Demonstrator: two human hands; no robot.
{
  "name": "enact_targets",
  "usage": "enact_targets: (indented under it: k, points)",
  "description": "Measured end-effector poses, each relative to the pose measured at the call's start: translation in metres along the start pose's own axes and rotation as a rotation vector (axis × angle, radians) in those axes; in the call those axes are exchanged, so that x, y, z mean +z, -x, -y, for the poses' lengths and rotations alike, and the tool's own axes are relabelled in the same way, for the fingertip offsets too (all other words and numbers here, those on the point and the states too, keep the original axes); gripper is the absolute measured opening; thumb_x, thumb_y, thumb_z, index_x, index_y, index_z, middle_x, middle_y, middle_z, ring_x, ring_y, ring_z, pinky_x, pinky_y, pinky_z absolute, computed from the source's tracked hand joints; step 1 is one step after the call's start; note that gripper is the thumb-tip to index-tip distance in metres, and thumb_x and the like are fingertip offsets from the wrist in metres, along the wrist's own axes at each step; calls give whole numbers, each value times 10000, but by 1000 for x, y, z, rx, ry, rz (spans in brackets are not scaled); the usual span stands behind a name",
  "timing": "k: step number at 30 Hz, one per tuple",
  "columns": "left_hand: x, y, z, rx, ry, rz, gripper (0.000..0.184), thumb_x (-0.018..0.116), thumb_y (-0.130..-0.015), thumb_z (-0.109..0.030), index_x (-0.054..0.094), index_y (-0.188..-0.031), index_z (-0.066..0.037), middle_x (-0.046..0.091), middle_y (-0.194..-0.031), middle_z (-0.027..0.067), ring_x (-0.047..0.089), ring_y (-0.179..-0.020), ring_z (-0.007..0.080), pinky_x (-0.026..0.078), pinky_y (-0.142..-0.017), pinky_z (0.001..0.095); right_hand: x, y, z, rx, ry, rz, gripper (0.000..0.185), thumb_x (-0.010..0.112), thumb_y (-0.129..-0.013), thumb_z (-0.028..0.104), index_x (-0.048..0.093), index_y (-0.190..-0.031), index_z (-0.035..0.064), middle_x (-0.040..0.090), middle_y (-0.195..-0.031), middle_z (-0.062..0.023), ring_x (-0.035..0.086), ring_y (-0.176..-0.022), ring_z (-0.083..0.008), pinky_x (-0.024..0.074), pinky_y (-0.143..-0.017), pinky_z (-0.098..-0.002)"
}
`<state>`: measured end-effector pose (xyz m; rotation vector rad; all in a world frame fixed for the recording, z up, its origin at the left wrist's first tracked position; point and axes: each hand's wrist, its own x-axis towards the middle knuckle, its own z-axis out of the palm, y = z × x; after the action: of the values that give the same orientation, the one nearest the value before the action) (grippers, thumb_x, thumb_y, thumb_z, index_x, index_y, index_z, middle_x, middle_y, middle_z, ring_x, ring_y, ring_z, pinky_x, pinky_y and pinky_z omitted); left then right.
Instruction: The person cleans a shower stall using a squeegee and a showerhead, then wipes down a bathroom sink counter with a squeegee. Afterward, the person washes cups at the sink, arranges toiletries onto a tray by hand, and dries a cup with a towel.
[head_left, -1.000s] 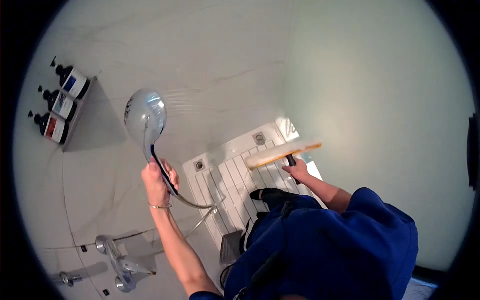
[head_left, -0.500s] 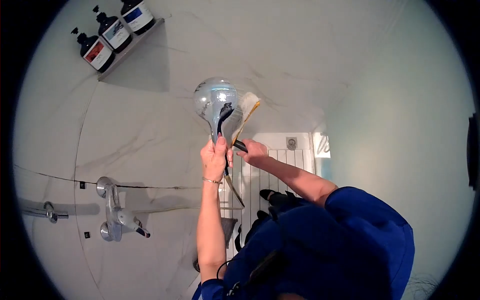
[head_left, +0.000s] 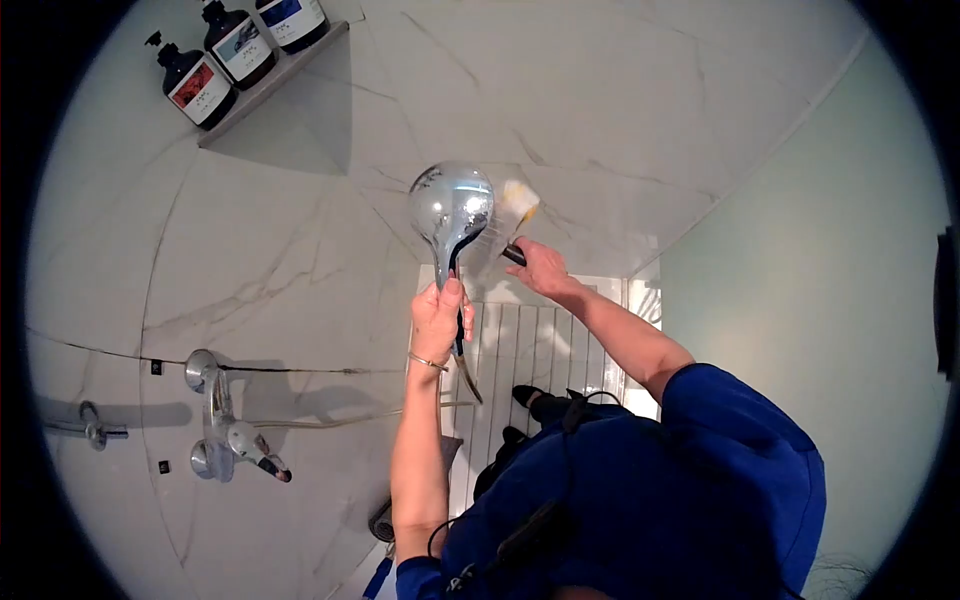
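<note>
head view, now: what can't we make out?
All in the head view:
Shower head: spray face turned away from the camera.
Shower handle: partly covered by the left hand.
Wiper head: blurred, edges unclear.
Blue-label bottle: top cut off by the picture's top edge.
Bottle labels: lettering too small to read.

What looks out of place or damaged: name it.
Nothing plainly stands out. The three pump bottles stand in a row on the shelf, and the shower head in the left hand shows no visible damage. The tool in the right hand is too blurred.
</note>
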<state>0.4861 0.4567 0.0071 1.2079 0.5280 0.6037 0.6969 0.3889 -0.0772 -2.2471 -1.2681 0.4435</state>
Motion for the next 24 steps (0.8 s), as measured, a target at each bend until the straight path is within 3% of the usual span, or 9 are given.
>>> enact_targets:
  k: [9,12,15,16,21,24]
  points:
    - [-21,-13,50,-86,-76,-132,404,510,-907,-429,453,-727,-72,477,-502,52,438,-363,125,373,-329,262,7,-7,11,49,-366,-135,419,734,-687,261,601,-1023,49,641,-885,-174,610,-836,-338,465,-738,-398]
    - [-43,-10,63,-166,-20,-260,405,501,-909,-436,439,-720,-83,454,-477,50,419,-342,132,362,-313,274,7,-13,-5,-11,-495,-96,429,737,-674,270,602,-999,24,632,-819,-152,601,-759,-273,458,-701,-363]
    - [-46,-5,54,-146,52,-295,431,485,-908,-460,438,-722,-75,449,-465,58,419,-334,146,358,-305,282,18,-17,-22,65,-660,-78,412,734,-669,247,595,-972,4,605,-738,-100,561,-688,-207,447,-659,-339]
    - [-44,-3,46,-125,73,-283,435,483,-908,-464,440,-724,-73,450,-465,60,419,-334,148,360,-307,282,28,-21,-33,76,-669,-53,385,731,-680,253,593,-934,0,561,-659,-44,521,-607,-149,428,-568,-320]
    - [-30,1,12,-12,67,-173,434,479,-912,-457,464,-748,-55,477,-493,73,439,-354,156,385,-329,280,13,-8,-3,275,-1030,114,276,708,-748,287,535,-805,80,478,-584,17,453,-509,-89,371,-463,-269]
    - [-40,3,19,-13,-12,-238,367,532,-904,-379,472,-757,-49,499,-527,68,450,-381,130,389,-344,268,12,-14,1,360,-1203,182,268,687,-782,295,489,-754,116,469,-585,26,458,-499,-85,370,-450,-261]
